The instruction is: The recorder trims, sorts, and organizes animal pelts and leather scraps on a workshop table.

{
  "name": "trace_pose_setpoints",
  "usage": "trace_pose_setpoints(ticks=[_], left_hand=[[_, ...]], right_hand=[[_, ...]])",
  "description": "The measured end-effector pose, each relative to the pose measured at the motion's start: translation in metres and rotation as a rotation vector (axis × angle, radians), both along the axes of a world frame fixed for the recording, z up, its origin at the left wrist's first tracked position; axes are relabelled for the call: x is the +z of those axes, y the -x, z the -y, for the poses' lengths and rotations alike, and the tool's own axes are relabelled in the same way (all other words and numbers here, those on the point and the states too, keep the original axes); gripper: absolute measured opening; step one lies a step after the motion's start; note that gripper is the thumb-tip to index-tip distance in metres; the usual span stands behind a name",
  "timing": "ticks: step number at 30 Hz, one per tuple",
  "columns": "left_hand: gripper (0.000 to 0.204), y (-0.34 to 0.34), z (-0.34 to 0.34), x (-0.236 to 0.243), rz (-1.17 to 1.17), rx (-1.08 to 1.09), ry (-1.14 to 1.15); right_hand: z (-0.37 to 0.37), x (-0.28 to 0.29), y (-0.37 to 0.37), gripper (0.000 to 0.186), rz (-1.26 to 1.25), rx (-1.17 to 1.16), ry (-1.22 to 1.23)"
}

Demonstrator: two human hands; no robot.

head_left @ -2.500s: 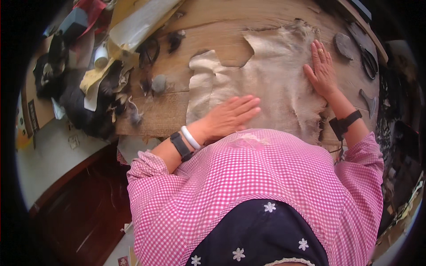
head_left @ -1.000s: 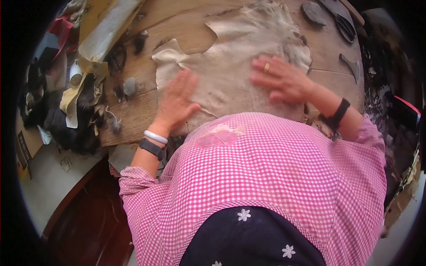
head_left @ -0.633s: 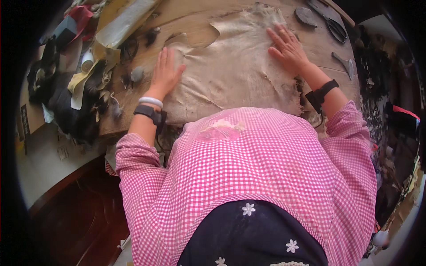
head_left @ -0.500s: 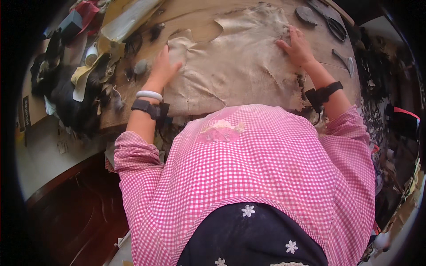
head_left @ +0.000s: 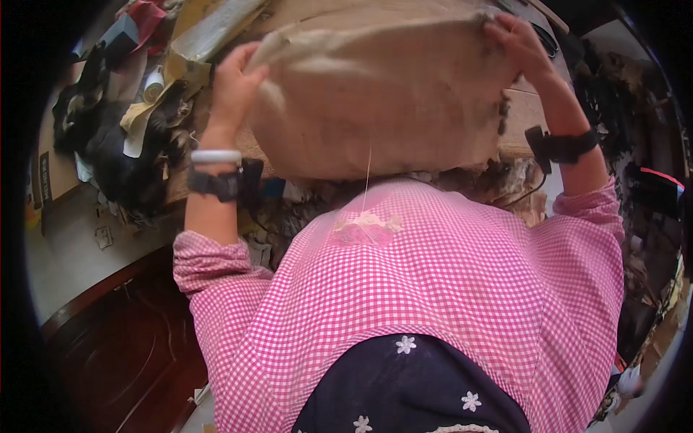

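A tan hide [head_left: 382, 101] is lifted off the table and hangs between my hands, its lower edge close to my chest. My left hand [head_left: 234, 90] grips its upper left corner, thumb toward the hide. At the upper right corner, the fingers of my right hand [head_left: 520, 47] are closed on the dark, ragged edge. A thin light thread [head_left: 369, 169] runs from the hide down to a pale, frayed patch [head_left: 368, 224] on the front of my pink checked garment.
The wooden table [head_left: 525, 119] shows beside the hide. Black fur pieces [head_left: 126, 162] lie at the left with a pale yellow scrap [head_left: 137, 123], a white spool [head_left: 153, 85] and a blue-grey box [head_left: 119, 36]. A plastic-wrapped roll [head_left: 216, 29] lies behind. Dark fur scraps [head_left: 610, 115] hang at the right.
Both hands lay open on the flat hide; now they grip its corners and have raised it. The hide covers the tools at the right, apart from a bit of scissors handle.
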State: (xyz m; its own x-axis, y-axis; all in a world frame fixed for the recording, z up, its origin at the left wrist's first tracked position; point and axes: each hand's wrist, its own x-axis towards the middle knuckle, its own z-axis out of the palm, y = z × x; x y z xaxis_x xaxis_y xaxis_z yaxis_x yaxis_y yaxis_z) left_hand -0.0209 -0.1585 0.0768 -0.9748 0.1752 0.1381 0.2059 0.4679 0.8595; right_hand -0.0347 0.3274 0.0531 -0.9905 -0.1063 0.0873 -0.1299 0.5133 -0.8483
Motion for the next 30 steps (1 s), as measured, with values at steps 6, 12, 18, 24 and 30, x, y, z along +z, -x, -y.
trace_pose_setpoints(ticks=[6, 12, 18, 24, 30], left_hand=[[0.049, 0.039, -0.012, 0.052, -0.471, 0.425, 0.287], [0.049, -0.026, -0.068, 0.0, -0.336, -0.431, 0.088], [0.065, -0.134, -0.076, 0.008, 0.684, -0.944, -0.168], [0.042, -0.18, 0.014, -0.013, 1.007, -0.368, -0.062], [0.052, -0.228, 0.064, -0.079, 0.66, -0.02, 0.496]], right_hand=[[0.046, 0.063, 0.058, 0.014, -0.274, -0.144, 0.048], [0.038, -0.018, 0.011, 0.04, -0.252, 0.191, -0.702], [0.042, -0.112, -0.076, 0.063, -0.164, 0.157, -0.767], [0.044, -0.11, -0.077, 0.065, -0.127, 0.095, -0.803], [0.027, -0.103, -0.081, 0.063, -0.154, 0.174, -0.634]])
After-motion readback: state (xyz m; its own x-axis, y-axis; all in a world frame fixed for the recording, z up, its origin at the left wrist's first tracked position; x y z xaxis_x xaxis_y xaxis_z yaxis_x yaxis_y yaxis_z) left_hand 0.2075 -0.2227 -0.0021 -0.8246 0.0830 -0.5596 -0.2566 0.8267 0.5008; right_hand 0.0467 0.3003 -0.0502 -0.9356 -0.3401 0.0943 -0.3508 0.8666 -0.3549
